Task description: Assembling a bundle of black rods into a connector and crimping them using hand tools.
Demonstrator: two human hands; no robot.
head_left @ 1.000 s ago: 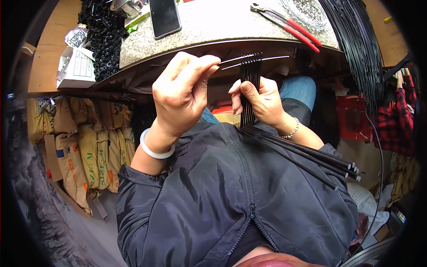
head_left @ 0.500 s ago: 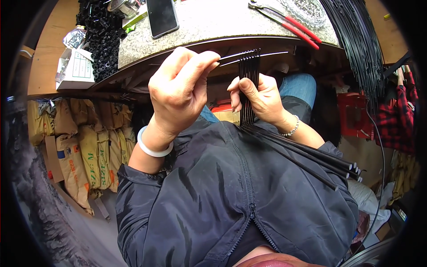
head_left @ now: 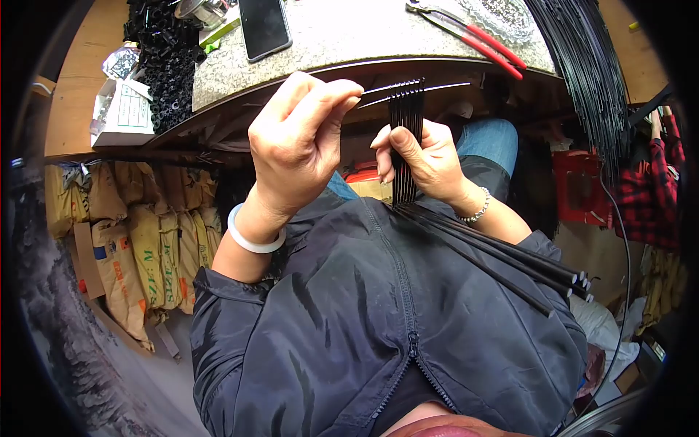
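Note:
My left hand [head_left: 297, 142] is closed in a pinch on a thin, pale wire [head_left: 448, 87]. The wire runs to the right through the small eyes at the top of a row of thin black rods [head_left: 405, 109], and its free end sticks out past them. Thumb and fingers of my right hand [head_left: 437, 162] are wrapped round these upright rods below the eyes. Thicker black rods [head_left: 502, 251] with pale tips fan out from the bundle's lower end, across my jacket to the lower right. What lies inside my left fingertips is hidden.
A bench with a speckled top [head_left: 349, 44] holds a black phone [head_left: 264, 28] and red-handled pliers [head_left: 473, 40]. Small black parts [head_left: 169, 69] and a white box [head_left: 122, 113] lie at left. Black strands [head_left: 590, 80] hang at right; sacks [head_left: 120, 269] stand lower left.
My left hand has shifted slightly to the right and up along the wire. The rod tops have moved a touch to the left; my right hand keeps its grip nearly in place.

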